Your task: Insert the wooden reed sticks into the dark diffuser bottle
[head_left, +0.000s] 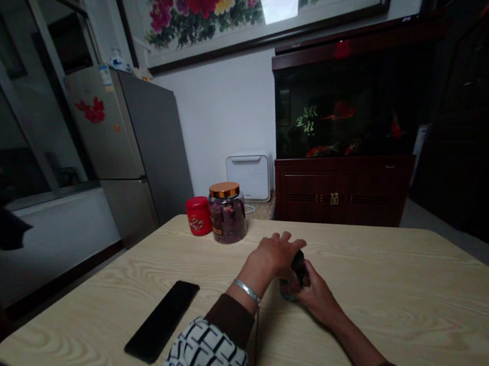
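Near the middle of the frame, the right hand [317, 296] is closed around a small glass bottle [289, 290] with a dark cap, which sits just above the light wood-grain counter [411, 299]; the grip looks set to keep it steady. The left hand [274, 255], with a silver bangle [247, 291] on its wrist, arches over the top of the bottle, fingers loosely spread. (Whether it is actually gripping the cap, I cannot tell, since the hands hide much of it.) Nothing stands between the hands and the bottle. To the left lies a black smartphone [162, 321], well apart. Further up, near the counter's far edge, a gold-lidded glass jar [228, 219] of dried flowers stands just beside a red tin [198, 216].
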The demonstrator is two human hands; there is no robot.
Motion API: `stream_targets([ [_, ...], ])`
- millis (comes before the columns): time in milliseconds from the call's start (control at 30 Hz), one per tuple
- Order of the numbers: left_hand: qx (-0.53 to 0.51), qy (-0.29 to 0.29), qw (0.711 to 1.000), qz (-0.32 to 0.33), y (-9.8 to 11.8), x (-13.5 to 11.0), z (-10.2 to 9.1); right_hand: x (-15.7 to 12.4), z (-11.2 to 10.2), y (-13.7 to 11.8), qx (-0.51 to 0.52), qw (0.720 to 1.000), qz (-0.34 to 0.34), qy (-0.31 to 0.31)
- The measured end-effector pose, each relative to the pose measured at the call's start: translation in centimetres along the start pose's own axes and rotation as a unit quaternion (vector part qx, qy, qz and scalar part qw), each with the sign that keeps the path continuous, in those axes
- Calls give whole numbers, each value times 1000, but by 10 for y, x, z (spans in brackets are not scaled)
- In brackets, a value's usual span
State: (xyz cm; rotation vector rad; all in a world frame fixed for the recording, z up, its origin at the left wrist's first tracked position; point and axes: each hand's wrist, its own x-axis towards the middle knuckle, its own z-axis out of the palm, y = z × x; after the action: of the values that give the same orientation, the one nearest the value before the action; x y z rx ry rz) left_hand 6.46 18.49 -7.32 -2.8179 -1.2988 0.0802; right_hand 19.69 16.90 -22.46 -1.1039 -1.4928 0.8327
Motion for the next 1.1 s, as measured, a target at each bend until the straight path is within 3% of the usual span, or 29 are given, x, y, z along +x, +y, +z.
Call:
stream_targets([
  [67, -1, -30, 998, 55, -1, 0, 2, -1, 0, -1, -5, 1000, 0, 6],
  [133, -5, -18, 999, 48, 1, 2, 3, -1, -1, -2, 0, 1000, -4, -1],
  [267, -50, 92, 991, -80, 2, 6, -4, -2, -1, -2, 10, 1000, -3, -8],
  [333, -107, 164, 970, -142, -3, 5, -7, -2, -1, -2, -4, 1000, -1, 4],
  [400, -206, 220, 941, -153, -11, -2, -3, -2, -1, -2, -29, 1000, -4, 11],
  [500, -402, 254, 872, -118, -16, -23, 23, -3, -2, -2, -40, 999, -12, 6],
  [567, -500, 240, 826, -107, -11, -43, 51, -3, -3, -3, -39, 999, -19, 2],
  [633, -532, 223, 806, -133, 3, -65, 78, -4, -3, -3, -46, 999, -22, 7],
  [733, -485, 181, 835, -188, 33, -90, 106, -6, -2, -5, -53, 998, -9, 18],
  [867, -434, 155, 867, -190, 63, -99, 117, -6, 0, -7, -32, 999, 7, 13],
  [1100, -308, 158, 920, -183, 71, -99, 133, -5, -1, -4, -40, 999, 1, 7],
])
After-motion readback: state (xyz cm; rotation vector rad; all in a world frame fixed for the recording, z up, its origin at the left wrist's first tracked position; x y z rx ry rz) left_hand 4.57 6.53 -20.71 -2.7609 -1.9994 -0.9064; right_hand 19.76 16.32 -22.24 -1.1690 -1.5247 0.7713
